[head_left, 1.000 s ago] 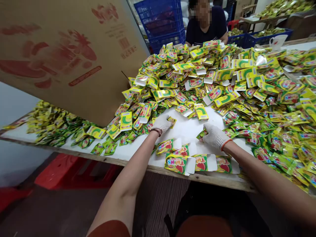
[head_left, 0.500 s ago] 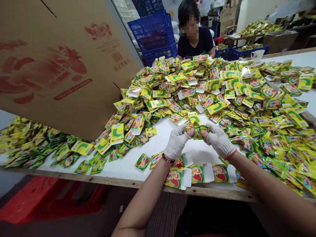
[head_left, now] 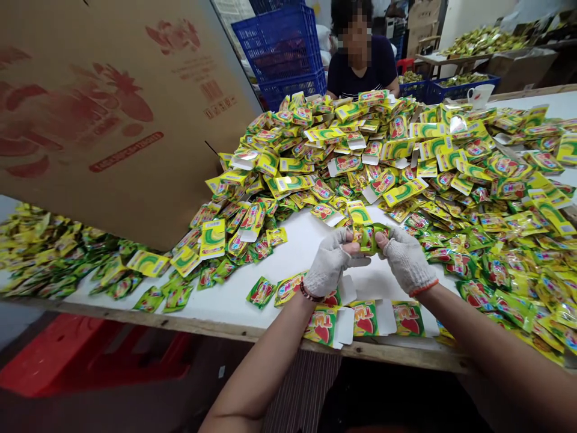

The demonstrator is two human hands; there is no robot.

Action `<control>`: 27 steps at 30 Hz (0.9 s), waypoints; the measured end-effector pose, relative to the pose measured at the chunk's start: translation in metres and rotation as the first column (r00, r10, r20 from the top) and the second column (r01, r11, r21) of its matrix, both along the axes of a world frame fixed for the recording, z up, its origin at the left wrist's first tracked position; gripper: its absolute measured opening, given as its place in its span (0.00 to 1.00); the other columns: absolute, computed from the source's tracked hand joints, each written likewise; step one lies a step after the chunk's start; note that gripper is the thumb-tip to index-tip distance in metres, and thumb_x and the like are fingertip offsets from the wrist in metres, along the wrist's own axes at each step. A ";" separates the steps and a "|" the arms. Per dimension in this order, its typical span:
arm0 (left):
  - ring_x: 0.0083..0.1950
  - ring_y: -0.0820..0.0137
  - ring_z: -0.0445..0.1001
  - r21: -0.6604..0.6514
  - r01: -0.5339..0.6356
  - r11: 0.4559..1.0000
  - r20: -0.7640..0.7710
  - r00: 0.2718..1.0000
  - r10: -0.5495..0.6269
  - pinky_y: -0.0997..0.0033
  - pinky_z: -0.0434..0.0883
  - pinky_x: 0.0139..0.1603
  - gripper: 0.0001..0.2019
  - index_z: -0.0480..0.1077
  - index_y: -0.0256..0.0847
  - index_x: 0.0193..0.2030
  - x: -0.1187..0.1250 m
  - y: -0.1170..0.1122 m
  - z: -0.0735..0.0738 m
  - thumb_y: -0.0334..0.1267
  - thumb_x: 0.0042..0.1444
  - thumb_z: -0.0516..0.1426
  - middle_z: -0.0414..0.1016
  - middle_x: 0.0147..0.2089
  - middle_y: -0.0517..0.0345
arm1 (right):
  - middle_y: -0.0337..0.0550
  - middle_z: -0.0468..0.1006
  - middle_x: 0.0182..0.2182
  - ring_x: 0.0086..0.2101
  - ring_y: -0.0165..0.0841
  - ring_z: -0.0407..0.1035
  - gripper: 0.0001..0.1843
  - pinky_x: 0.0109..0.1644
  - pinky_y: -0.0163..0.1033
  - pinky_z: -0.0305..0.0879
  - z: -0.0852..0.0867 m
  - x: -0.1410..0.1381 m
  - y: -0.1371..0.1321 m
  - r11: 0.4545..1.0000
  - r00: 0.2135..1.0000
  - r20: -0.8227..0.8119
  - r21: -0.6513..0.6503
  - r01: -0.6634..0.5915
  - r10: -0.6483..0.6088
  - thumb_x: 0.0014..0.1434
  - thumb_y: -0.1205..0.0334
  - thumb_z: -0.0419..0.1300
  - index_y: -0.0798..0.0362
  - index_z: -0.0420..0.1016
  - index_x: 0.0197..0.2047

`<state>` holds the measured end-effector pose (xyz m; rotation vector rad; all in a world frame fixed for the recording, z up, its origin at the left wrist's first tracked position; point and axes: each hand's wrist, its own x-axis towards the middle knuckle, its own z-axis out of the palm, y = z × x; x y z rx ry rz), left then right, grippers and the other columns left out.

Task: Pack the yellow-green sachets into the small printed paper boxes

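My left hand [head_left: 329, 261], in a white fingerless knit glove, is closed around a small yellow carton [head_left: 358, 233]; a white flap shows below its fingers. My right hand [head_left: 406, 257], gloved alike, pinches a shiny green candy packet [head_left: 370, 239] at the carton's right side. Whether the packet is partly inside the carton is hard to tell. Just below my wrists, near the table edge, lie printed cartons with open white flaps, one being a red and green carton [head_left: 364, 317]. A loose green packet [head_left: 261, 293] lies left of my left wrist.
A heap of yellow cartons [head_left: 311, 162] and loose packets [head_left: 500, 270] covers much of the white table [head_left: 234, 307]. A large cardboard box [head_left: 135, 186] stands tilted at left. Across the table sits a person [head_left: 363, 60] beside blue crates [head_left: 279, 54]. A red stool [head_left: 63, 355] is below.
My hands have shifted slightly in the picture with the view. The green packet has turned and sits closer against the yellow carton, and a white flap now shows under my left fingers.
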<state>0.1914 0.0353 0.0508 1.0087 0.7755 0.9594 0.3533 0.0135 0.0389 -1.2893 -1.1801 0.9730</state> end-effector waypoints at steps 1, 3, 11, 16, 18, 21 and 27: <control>0.35 0.67 0.79 -0.005 -0.002 1.000 0.004 1.000 0.002 0.64 0.80 0.36 0.22 0.64 0.38 0.37 0.002 0.000 0.000 0.46 0.43 0.69 0.75 0.37 0.57 | 0.37 0.68 0.22 0.25 0.29 0.59 0.21 0.28 0.35 0.56 -0.001 0.000 0.000 1.000 1.000 0.028 0.024 0.009 -0.009 0.55 0.41 0.60 0.53 0.70 0.30; 0.35 0.69 0.78 0.023 -0.043 0.999 -0.007 0.999 0.043 0.65 0.79 0.35 0.23 0.64 0.38 0.35 0.006 0.000 -0.002 0.46 0.43 0.70 0.75 0.37 0.58 | 0.39 0.70 0.24 0.26 0.30 0.61 0.21 0.29 0.35 0.59 -0.001 0.000 0.001 0.998 0.999 0.046 0.066 -0.012 0.009 0.54 0.42 0.61 0.54 0.71 0.32; 0.31 0.74 0.70 0.321 0.022 0.947 -0.222 0.974 0.053 0.72 0.71 0.34 0.19 0.67 0.37 0.33 0.011 0.001 -0.001 0.51 0.48 0.66 0.71 0.30 0.60 | 0.46 0.79 0.37 0.31 0.35 0.72 0.25 0.33 0.39 0.70 0.003 0.008 -0.003 0.993 0.993 0.015 0.015 -0.118 0.118 0.57 0.44 0.61 0.53 0.71 0.51; 0.37 0.68 0.70 0.621 0.076 0.780 -0.670 0.568 0.478 0.68 0.68 0.41 0.12 0.70 0.39 0.33 -0.051 0.044 0.025 0.46 0.59 0.57 0.73 0.33 0.56 | 0.41 0.75 0.23 0.20 0.30 0.66 0.21 0.22 0.34 0.63 0.001 0.016 -0.002 0.994 0.994 0.049 -0.052 -0.092 0.095 0.56 0.45 0.62 0.54 0.74 0.43; 0.50 0.60 0.71 0.716 0.023 0.698 -0.687 0.203 0.698 0.63 0.67 0.52 0.10 0.70 0.39 0.39 -0.091 0.071 0.033 0.41 0.54 0.62 0.74 0.45 0.49 | 0.42 0.75 0.23 0.19 0.30 0.66 0.21 0.21 0.34 0.63 0.004 0.015 -0.003 0.992 0.995 0.019 -0.071 -0.101 0.103 0.55 0.45 0.62 0.54 0.74 0.43; 0.57 0.50 0.68 0.628 -0.093 0.772 -0.777 -0.129 0.617 0.56 0.65 0.56 0.18 0.69 0.37 0.43 -0.145 0.100 0.040 0.34 0.45 0.65 0.72 0.50 0.41 | 0.44 0.76 0.25 0.21 0.32 0.68 0.21 0.22 0.35 0.66 0.011 0.010 -0.005 0.985 0.987 0.009 -0.069 -0.161 0.162 0.55 0.46 0.63 0.55 0.75 0.44; 0.48 0.60 0.75 0.551 -0.372 0.747 -0.619 0.419 0.665 0.59 0.71 0.51 0.16 0.67 0.37 0.45 -0.138 0.085 0.039 0.36 0.49 0.62 0.76 0.43 0.50 | 0.50 0.78 0.43 0.41 0.39 0.74 0.09 0.40 0.43 0.73 0.009 0.002 -0.009 0.935 0.951 0.272 0.275 -0.223 0.147 0.58 0.63 0.58 0.51 0.77 0.41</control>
